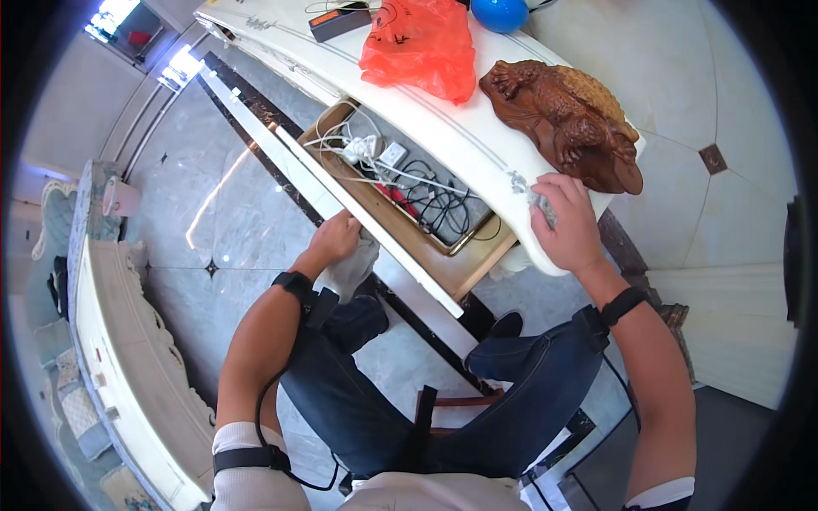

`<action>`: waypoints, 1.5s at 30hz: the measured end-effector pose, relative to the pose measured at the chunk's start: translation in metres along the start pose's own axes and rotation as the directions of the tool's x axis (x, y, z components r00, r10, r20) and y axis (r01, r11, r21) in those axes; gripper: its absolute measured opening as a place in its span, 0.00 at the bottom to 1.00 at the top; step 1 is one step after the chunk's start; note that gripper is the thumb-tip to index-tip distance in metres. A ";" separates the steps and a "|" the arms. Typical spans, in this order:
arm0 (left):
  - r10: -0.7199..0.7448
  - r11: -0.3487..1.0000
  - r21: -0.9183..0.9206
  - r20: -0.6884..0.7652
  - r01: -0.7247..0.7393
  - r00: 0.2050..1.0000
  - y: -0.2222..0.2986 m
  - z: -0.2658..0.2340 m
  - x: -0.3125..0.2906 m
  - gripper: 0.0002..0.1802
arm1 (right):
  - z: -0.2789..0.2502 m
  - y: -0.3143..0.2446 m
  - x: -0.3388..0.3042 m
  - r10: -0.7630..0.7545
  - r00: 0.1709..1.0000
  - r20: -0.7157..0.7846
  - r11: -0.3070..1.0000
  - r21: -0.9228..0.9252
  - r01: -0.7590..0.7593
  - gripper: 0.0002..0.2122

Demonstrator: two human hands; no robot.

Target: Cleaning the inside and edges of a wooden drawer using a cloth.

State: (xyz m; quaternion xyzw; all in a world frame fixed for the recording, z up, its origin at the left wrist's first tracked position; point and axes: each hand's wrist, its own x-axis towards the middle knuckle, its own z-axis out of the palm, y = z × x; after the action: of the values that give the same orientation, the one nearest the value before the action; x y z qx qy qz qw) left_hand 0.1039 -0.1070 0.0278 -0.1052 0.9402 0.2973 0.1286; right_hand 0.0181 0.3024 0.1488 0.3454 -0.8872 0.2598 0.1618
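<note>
Because the drawer is open (12 o'clock), its front seems reachable to left hand (9 o'clock), bunched round pale cloth. Right hand (3 o'clock), well apart, clasps grey cloth to tabletop, presumably against slip.

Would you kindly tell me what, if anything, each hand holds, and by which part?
The left hand appears to hold a greyish cloth by its top; whether the right hand, at the white tabletop, holds anything is unclear.

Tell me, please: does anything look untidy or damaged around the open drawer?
Yes: black cables and white cables lie tangled in the open drawer, looking untidy. The red plastic bag sits crumpled on the white tabletop. I see no clear damage.
</note>
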 end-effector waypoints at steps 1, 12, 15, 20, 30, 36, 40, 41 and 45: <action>0.049 0.999 -0.013 0.011 -0.049 0.999 -0.016 -0.001 -0.007 0.25 | -0.001 -0.001 0.000 0.001 1.000 0.004 1.000 0.002 -0.001 0.12; -0.025 0.999 0.020 0.034 0.024 0.999 -0.038 -0.012 -0.043 0.25 | 0.001 -0.002 -0.001 0.019 0.999 0.034 0.999 -0.027 -0.018 0.12; -0.006 1.000 0.016 0.055 0.005 0.998 -0.036 -0.021 -0.046 0.25 | 0.002 -0.002 -0.001 0.005 1.000 0.011 1.000 -0.016 -0.005 0.12; -0.067 0.997 0.028 0.056 0.066 0.996 -0.027 -0.024 -0.056 0.25 | 0.002 0.000 -0.002 0.004 1.000 0.009 1.000 -0.024 -0.004 0.12; -0.222 0.963 0.147 -0.048 0.227 0.974 0.007 -0.059 -0.084 0.29 | 0.024 -0.089 -0.001 -0.238 0.971 -0.033 0.968 0.076 0.239 0.13; -0.354 0.935 -0.032 -0.080 0.353 0.932 0.032 -0.070 -0.097 0.35 | 0.099 -0.144 0.019 -0.226 0.967 0.122 0.965 0.165 0.204 0.08; -0.384 0.922 0.022 -0.062 0.386 0.921 0.053 -0.083 -0.102 0.37 | 0.141 -0.164 0.040 -0.275 0.941 0.194 0.956 0.159 0.247 0.10; -0.386 0.922 0.016 -0.062 0.387 0.921 0.050 -0.082 -0.100 0.37 | 0.151 -0.168 0.047 -0.277 0.936 0.217 0.958 0.143 0.250 0.10; -0.354 0.934 0.036 -0.042 0.355 0.934 0.045 -0.077 -0.089 0.39 | 0.194 -0.178 0.071 -0.158 0.935 0.317 0.986 -0.001 0.167 0.07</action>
State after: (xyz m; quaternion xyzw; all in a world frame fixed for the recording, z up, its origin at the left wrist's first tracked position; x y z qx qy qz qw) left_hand 0.1619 -0.1056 0.1395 -0.2752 0.9142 0.2470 0.1660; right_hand 0.0707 0.0424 0.0859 0.4525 -0.8735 0.1743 0.0435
